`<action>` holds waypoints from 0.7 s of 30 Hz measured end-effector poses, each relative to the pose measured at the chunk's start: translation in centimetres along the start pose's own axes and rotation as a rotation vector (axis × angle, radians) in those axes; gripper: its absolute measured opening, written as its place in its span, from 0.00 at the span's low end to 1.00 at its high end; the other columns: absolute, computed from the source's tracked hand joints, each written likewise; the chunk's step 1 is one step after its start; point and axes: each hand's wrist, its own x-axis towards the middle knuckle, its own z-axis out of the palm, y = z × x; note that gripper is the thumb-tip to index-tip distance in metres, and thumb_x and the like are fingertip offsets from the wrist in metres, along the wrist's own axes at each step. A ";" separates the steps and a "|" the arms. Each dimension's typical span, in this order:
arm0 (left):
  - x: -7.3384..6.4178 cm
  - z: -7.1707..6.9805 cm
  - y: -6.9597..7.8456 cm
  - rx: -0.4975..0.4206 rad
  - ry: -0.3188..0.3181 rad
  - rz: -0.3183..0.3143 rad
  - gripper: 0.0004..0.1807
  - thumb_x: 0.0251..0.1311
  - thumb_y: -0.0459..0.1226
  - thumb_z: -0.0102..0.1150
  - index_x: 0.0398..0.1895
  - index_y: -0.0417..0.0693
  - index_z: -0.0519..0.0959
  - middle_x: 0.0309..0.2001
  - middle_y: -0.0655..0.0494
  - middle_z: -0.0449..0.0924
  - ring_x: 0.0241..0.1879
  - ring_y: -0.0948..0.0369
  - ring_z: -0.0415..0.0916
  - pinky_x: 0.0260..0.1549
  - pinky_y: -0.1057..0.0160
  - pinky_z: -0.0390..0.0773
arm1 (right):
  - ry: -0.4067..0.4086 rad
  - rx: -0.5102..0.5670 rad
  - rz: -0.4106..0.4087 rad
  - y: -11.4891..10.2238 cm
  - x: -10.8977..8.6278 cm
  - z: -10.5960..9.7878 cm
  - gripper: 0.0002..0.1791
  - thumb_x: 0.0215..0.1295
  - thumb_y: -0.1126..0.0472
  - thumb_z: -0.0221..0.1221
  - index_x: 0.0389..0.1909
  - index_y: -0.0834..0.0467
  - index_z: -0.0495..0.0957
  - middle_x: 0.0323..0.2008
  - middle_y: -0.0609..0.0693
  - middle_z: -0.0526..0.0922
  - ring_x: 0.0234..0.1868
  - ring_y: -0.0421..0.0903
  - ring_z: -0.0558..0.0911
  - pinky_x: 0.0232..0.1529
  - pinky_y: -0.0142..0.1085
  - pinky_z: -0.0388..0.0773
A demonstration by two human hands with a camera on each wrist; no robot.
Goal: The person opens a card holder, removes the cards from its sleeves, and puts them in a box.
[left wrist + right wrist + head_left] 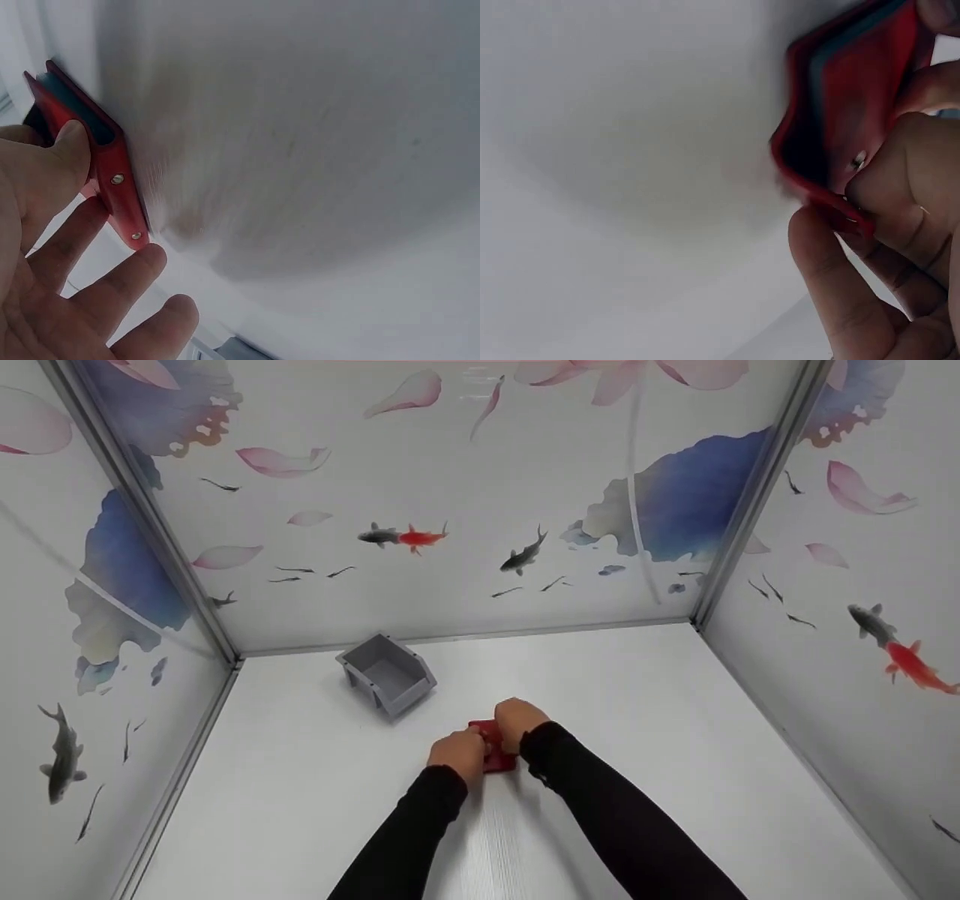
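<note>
Two grips, left hand (459, 754) and right hand (519, 722), pinch the red case (498, 759) at its edges; pulled unevenly, it may, I think, slip onto the bench (675, 735).

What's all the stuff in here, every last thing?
Wallet: one, red, held in both hands
Bin: one, grey, on the table near the back wall
Table: one, white, below
Walls: three, white, back and sides
Rails: two upright, grey, back corners
Prints: many, blue, pink, red and dark, on the walls
Sleeves: two, black, on the arms
Left hand: one, bare, on the wallet
Right hand: one, bare, on the wallet
</note>
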 end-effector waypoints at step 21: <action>-0.7 -1.3 2.0 -0.073 -0.010 0.046 0.22 0.56 0.47 0.90 0.42 0.41 0.90 0.35 0.47 0.91 0.34 0.51 0.85 0.48 0.48 0.92 | -0.026 -0.056 0.009 1.7 -5.3 0.0 0.08 0.72 0.61 0.74 0.41 0.61 0.86 0.39 0.55 0.89 0.40 0.51 0.83 0.54 0.51 0.88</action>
